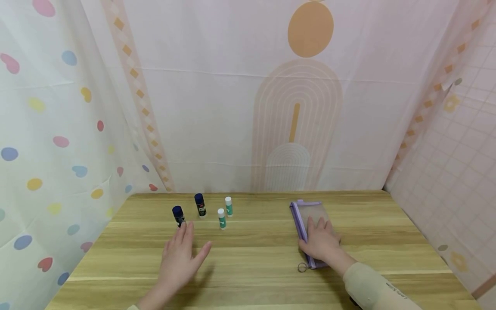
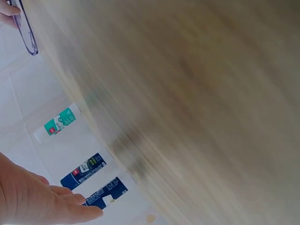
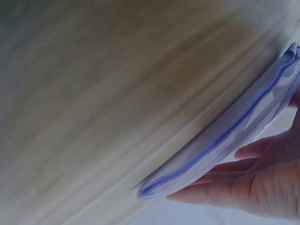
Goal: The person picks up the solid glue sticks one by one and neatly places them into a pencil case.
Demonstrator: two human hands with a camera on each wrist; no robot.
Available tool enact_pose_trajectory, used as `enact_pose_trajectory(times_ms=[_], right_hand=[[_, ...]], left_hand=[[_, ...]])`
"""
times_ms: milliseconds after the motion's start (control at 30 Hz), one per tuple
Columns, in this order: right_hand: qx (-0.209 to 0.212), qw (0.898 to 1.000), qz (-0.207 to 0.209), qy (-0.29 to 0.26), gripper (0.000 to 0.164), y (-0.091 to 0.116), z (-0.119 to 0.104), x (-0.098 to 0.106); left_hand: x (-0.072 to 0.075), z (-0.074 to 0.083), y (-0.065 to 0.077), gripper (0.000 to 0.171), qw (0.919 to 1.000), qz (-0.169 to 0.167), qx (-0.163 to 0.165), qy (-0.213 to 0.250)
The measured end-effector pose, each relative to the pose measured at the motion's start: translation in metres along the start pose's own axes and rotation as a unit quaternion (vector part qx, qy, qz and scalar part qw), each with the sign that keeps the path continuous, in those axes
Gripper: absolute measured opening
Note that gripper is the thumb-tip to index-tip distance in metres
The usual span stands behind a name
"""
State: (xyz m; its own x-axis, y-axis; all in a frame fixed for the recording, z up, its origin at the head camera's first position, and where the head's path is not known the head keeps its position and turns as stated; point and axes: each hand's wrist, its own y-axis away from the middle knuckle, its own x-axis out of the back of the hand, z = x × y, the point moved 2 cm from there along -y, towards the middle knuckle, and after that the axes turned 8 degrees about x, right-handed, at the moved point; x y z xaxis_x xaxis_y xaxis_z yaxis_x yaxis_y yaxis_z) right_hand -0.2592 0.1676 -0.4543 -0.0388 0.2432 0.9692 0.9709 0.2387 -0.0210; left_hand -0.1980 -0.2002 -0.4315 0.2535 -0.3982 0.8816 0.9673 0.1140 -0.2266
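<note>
My left hand (image 1: 177, 260) hovers over the table with its fingers extended and thumb spread. Its fingertips overlap the lower part of the nearer dark blue glue stick (image 1: 178, 214) in the head view. Behind that one stands a second dark blue glue stick (image 1: 200, 206). To their right are two upright green glue sticks with white caps, one nearer (image 1: 222, 219) and one farther (image 1: 229, 207). On the right, my right hand (image 1: 320, 242) rests on a flat purple-edged mesh zipper pouch (image 1: 315, 210), its fingers reaching forward across the top.
A small metal ring (image 1: 302, 267) hangs from the pouch's near corner. The wood-grain table (image 1: 255, 267) meets a patterned curtain (image 1: 217, 129) at its back edge. Dotted cloth (image 1: 58, 172) hangs at the left, checked cloth (image 1: 461, 172) at the right.
</note>
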Motion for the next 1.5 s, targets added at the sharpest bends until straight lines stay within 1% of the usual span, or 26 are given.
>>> enact_pose_trajectory(times_ms=[167, 267, 433, 533, 667, 800, 900, 1033, 1233, 1367, 1500], right_hand=[[0.008, 1.0, -0.009, 0.014, 0.07, 0.001, -0.003, 0.001], [0.026, 0.999, -0.007, 0.031, 0.061, 0.002, -0.005, 0.002], [0.07, 0.995, 0.028, 0.058, 0.051, 0.004, -0.005, 0.003], [0.1, 0.991, 0.048, 0.08, 0.048, 0.005, -0.006, 0.004], [0.115, 0.987, 0.062, 0.092, 0.045, 0.006, -0.007, 0.005], [0.111, 0.987, 0.071, 0.089, 0.042, 0.007, -0.006, 0.006], [0.104, 0.989, 0.067, 0.08, 0.042, 0.007, -0.005, 0.007], [0.091, 0.992, 0.057, 0.062, 0.044, 0.006, -0.003, 0.007], [0.086, 0.994, 0.055, 0.048, 0.044, 0.006, -0.003, 0.008], [0.075, 0.996, 0.048, 0.03, 0.045, 0.007, -0.004, 0.01], [0.065, 0.997, 0.043, 0.017, 0.046, 0.007, -0.005, 0.011]], left_hand=[[0.001, -0.004, -0.001, 0.085, 1.0, 0.006, -0.001, 0.003], [0.001, -0.006, -0.001, 0.085, 0.9999, 0.009, -0.001, 0.005], [0.005, -0.01, -0.002, 0.085, 0.9998, 0.006, 0.006, 0.017], [0.008, -0.013, -0.003, 0.086, 0.9995, 0.001, 0.016, 0.029], [0.012, -0.02, -0.006, 0.087, 0.9985, -0.003, 0.026, 0.047], [0.015, -0.027, -0.009, 0.086, 0.9963, -0.009, 0.039, 0.076], [0.018, -0.032, -0.011, 0.088, 0.9934, -0.02, 0.057, 0.098], [0.022, -0.038, -0.014, 0.091, 0.9881, -0.04, 0.083, 0.123], [0.025, -0.044, -0.018, 0.092, 0.977, -0.07, 0.118, 0.163], [0.026, -0.048, -0.022, 0.092, 0.9718, -0.082, 0.133, 0.177], [0.025, -0.05, -0.026, 0.091, 0.968, -0.083, 0.144, 0.188]])
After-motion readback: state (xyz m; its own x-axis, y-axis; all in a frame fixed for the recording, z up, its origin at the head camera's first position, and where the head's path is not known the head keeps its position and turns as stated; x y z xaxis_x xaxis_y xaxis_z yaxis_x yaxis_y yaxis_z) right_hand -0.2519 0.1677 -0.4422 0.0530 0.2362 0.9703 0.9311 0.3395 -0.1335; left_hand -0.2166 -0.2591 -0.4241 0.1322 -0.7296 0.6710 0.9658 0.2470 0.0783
